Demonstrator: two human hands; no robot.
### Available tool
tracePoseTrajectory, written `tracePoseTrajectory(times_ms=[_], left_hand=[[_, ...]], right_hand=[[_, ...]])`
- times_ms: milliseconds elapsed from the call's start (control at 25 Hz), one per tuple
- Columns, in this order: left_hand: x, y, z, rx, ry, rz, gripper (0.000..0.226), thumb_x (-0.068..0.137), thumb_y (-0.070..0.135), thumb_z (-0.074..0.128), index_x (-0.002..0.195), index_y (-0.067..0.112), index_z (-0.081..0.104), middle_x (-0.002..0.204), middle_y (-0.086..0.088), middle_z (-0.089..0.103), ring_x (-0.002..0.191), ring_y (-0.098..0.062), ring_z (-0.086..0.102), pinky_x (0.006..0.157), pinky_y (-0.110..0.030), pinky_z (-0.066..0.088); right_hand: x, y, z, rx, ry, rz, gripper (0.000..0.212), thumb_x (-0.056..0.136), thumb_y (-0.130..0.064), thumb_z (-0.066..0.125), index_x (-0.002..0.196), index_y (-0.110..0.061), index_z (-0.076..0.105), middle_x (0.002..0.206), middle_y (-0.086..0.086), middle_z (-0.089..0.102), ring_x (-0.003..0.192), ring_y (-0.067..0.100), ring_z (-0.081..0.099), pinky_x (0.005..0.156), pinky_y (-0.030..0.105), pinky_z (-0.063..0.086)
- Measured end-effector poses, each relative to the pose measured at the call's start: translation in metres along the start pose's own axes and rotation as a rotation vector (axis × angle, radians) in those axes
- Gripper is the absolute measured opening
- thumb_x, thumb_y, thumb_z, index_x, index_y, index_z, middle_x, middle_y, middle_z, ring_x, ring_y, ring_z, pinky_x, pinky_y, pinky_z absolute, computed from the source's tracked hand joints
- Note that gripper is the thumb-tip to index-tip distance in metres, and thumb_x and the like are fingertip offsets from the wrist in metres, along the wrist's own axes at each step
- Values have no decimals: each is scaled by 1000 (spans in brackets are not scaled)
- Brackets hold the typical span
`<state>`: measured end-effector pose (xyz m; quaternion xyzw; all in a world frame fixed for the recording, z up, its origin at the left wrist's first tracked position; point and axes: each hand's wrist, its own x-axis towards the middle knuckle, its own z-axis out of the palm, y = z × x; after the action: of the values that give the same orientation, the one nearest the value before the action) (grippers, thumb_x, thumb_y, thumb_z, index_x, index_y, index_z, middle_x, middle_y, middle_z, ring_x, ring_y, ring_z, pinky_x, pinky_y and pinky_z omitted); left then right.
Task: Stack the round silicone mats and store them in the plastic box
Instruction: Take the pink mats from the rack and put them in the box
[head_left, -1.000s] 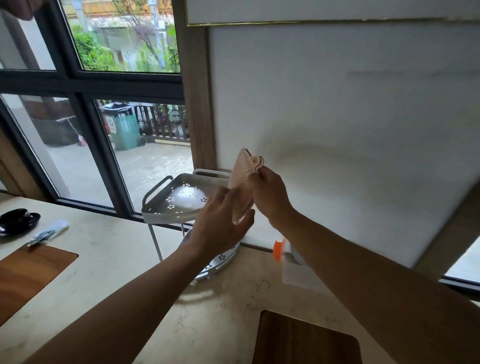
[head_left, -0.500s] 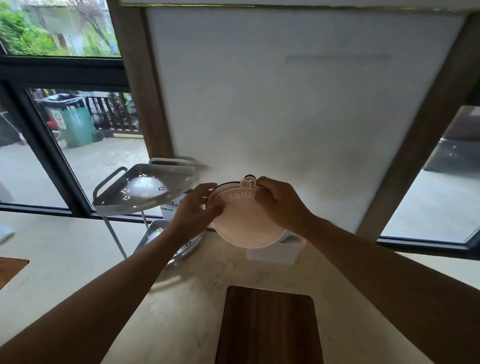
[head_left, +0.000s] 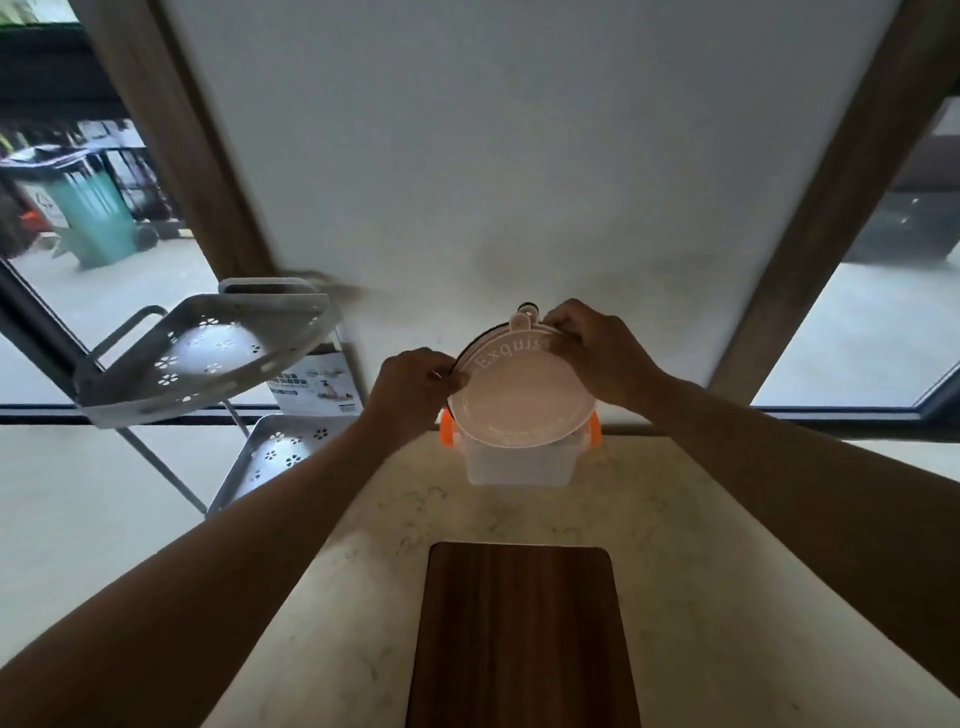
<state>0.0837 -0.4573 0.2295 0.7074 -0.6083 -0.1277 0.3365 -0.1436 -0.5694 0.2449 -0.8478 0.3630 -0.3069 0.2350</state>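
Pale marble-look tabletop (head_left: 363, 597) runs up to a white wall panel with windows either side, and the plastic box (head_left: 521, 465) sits at the far end of it, right against that wall. It's a translucent box with orange clips at its left and right sides.

Both hands are holding a stack of round silicone mats (head_left: 521, 400) directly above the box, hiding its opening. Top mat is pale pink and you can read raised letters "Exquis" curving along its far rim, the rest is covered by fingers. There's smaller text near the front rim too, but it's too blurry to make out. A darker mat edge peeks out underneath on the left.

Stack is tilted, face turned toward the camera, with its little hanging tab pointing up and away at the wall.

Left hand (head_left: 415, 389) has its grip pinched on the left edge, right hand (head_left: 592, 348) is closed over the upper right rim.

Closer than the box lies a dark wooden board (head_left: 519, 634). Left of the box stands a grey two-tier corner rack (head_left: 208, 358), with a printed carton behind it (can't read it).
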Motion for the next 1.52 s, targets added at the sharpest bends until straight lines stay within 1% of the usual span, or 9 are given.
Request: tracePoseTrajectory(times_ms=[80, 320, 480, 680, 840, 920, 1000, 1160, 1520], left_hand=[[22, -2, 14, 59, 10, 4, 24, 90, 27, 66, 88, 5, 75, 85, -14, 75, 81, -31, 68, 83, -44, 53], [76, -30, 57, 5, 62, -84, 11, 84, 27, 74, 93, 23, 70, 74, 5, 71, 66, -13, 67, 71, -24, 52], [96, -60, 94, 56, 12, -120, 3, 87, 23, 70, 89, 22, 72, 84, 1, 75, 75, -20, 70, 77, -29, 54], [107, -89, 135, 91, -10, -151, 5, 87, 16, 68, 88, 15, 73, 92, -4, 76, 86, -25, 68, 83, -37, 54], [117, -103, 156, 148, -9, -123, 9, 86, 11, 67, 90, 11, 74, 92, -9, 76, 88, -30, 68, 80, -39, 53], [121, -108, 161, 128, 26, -122, 8, 85, 11, 68, 91, 9, 73, 92, -10, 76, 87, -31, 67, 80, -38, 53], [124, -112, 165, 117, 65, -114, 7, 84, 13, 71, 89, 9, 72, 90, -10, 75, 83, -29, 67, 77, -35, 51], [119, -115, 166, 139, 75, -59, 7, 84, 15, 71, 87, 9, 69, 95, -10, 67, 87, -27, 61, 79, -32, 45], [114, -110, 164, 176, 11, -75, 19, 80, 8, 66, 99, 8, 68, 105, -14, 66, 98, -34, 60, 89, -45, 50]], right_hand=[[14, 20, 5, -10, 16, 34, 16, 97, -30, 58, 107, -18, 62, 97, -2, 70, 84, 16, 64, 63, 16, 42], [44, 77, 34, -44, 74, 63, 10, 93, -24, 65, 98, -15, 68, 95, 2, 70, 83, 17, 60, 69, 15, 40], [48, 122, 70, -12, 65, 112, 12, 90, -25, 70, 96, -15, 71, 91, 0, 72, 79, 16, 64, 67, 12, 40], [50, 161, 104, -6, 22, 165, 12, 85, -25, 73, 94, -17, 72, 88, -1, 74, 81, 18, 66, 76, 31, 51], [54, 181, 123, 12, 48, 191, 11, 86, -24, 74, 94, -19, 70, 85, -4, 72, 79, 15, 66, 73, 22, 49], [55, 186, 127, 15, 74, 205, 10, 86, -26, 73, 93, -20, 69, 81, -6, 70, 76, 14, 65, 69, 19, 47], [55, 188, 131, -63, 86, 151, 10, 87, -29, 70, 91, -21, 67, 82, -4, 68, 77, 15, 62, 70, 29, 48], [51, 187, 130, -170, 125, 22, 14, 86, -27, 71, 92, -17, 66, 88, 1, 65, 86, 21, 56, 74, 34, 44], [46, 183, 126, -74, 36, 64, 19, 86, -20, 73, 102, -12, 66, 96, 7, 70, 85, 26, 64, 80, 44, 52]])
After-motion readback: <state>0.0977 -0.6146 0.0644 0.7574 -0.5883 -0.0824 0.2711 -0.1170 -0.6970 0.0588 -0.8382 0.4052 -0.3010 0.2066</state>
